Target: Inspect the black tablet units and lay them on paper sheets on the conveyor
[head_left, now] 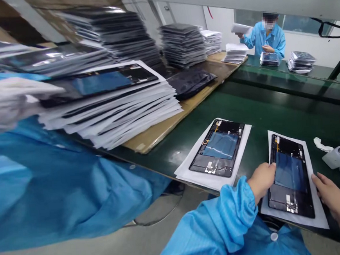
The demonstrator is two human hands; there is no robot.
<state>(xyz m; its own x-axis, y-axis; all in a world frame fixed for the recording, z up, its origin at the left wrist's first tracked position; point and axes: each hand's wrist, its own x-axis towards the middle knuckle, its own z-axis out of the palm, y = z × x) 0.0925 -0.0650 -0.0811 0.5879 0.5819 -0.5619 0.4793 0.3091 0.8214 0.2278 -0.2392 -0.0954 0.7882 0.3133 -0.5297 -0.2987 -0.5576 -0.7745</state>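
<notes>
Blue smock sleeves (221, 221): the person's own, running up from the bottom edge to both bare hands.
Left hand (261, 181): fingers bunched narrow, pressed over the left edge of the panel and seeming to grip it.
Right hand (330, 201): fingers spread wide, resting on the white sheet just beside the panel's right edge.
Black tablet panel (290, 175): lying flat on a white sheet (319, 206), between the hands, with a blue film at its centre.
Second panel (219, 149): alike, on its own white sheet (243, 145), well left of the hands and apart from the first.
Green bench mat (274, 103): under both sheets.
Co-worker at left: a blue sleeve (63, 191) and a blurred white glove (9, 101) beside a tall stack of panels interleaved with white sheets (107, 113), which sits on brown cardboard (155, 128).
Farther along: dark stacks (182, 44) and a black bag (191, 82).
Far co-worker (264, 37): in a blue smock, one hand raising a white sheet (241, 28).
</notes>
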